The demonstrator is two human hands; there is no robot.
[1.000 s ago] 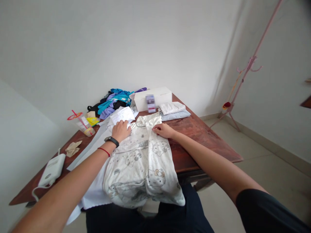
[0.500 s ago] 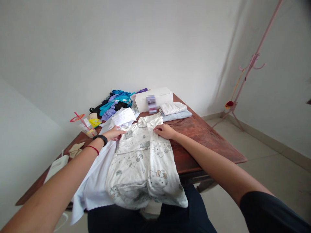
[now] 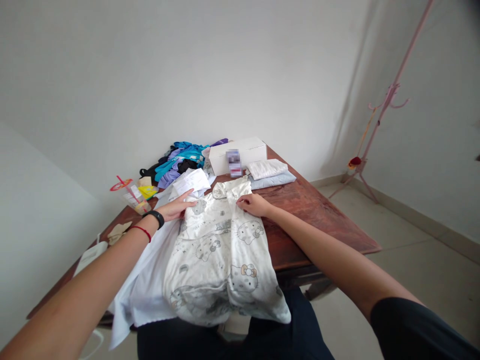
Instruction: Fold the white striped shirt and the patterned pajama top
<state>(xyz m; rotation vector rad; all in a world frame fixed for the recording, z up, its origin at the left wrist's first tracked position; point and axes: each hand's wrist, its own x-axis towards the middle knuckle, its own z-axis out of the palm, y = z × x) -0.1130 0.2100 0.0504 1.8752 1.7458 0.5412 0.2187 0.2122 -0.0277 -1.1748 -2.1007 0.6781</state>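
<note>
A white shirt with grey cartoon-cat prints (image 3: pixel 210 245) lies lengthwise before me, its collar toward the wall and its lower end hanging over the near table edge. My right hand (image 3: pixel 253 204) pinches the fabric near the top right side, fingers closed. At the upper left edge of the shirt rests my left hand (image 3: pixel 178 206), its fingers spread and touching the cloth; some fingertips are hidden. Beneath that arm a plain white garment (image 3: pixel 150 280) spreads out and hangs off the table.
Behind stand a white box (image 3: pixel 243 150) and a small blurred-out packet (image 3: pixel 234 164). Folded clothes (image 3: pixel 272 175) lie right of them, a heap of blue and black clothes (image 3: pixel 180 160) left. A plastic cup with straw (image 3: pixel 135 197) is left on the wooden table (image 3: pixel 322 215). A pink coat stand (image 3: pixel 390 95) stands right.
My left hand has opened a little, one finger lifting away from the others at the shirt's edge. My right hand stays where it was, and the shirt lies almost unchanged.
</note>
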